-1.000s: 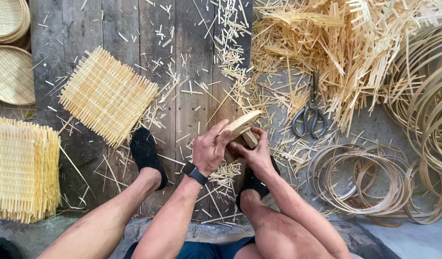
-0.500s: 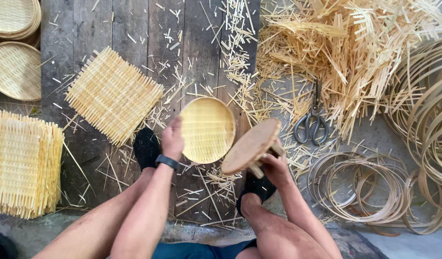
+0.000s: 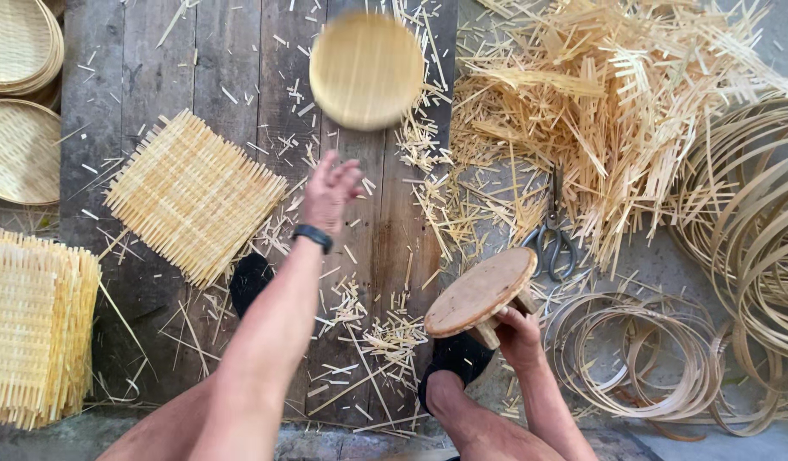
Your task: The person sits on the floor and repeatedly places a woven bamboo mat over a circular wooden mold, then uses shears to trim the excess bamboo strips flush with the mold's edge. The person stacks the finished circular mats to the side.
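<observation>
My left hand (image 3: 330, 189) is stretched forward over the plank floor with its fingers apart and nothing in it; a dark watch sits on the wrist. Beyond it a round woven bamboo tray (image 3: 366, 70) is blurred and away from the hand. My right hand (image 3: 518, 329) grips the handle under a round wooden disc-shaped mould (image 3: 481, 291), tilted, just above my right foot in a black shoe (image 3: 456, 359).
A square woven bamboo mat (image 3: 193, 195) lies left of centre. A stack of mats (image 3: 31, 324) and round trays (image 3: 18, 94) sit at the left. Scissors (image 3: 551, 239) lie by a pile of bamboo strips (image 3: 616, 111). Coiled bamboo hoops (image 3: 667, 358) fill the right.
The hands were together on the mould, then the left lifted the round tray off. Now the tray has left the hand and moved far forward, blurred. The right hand still holds the mould.
</observation>
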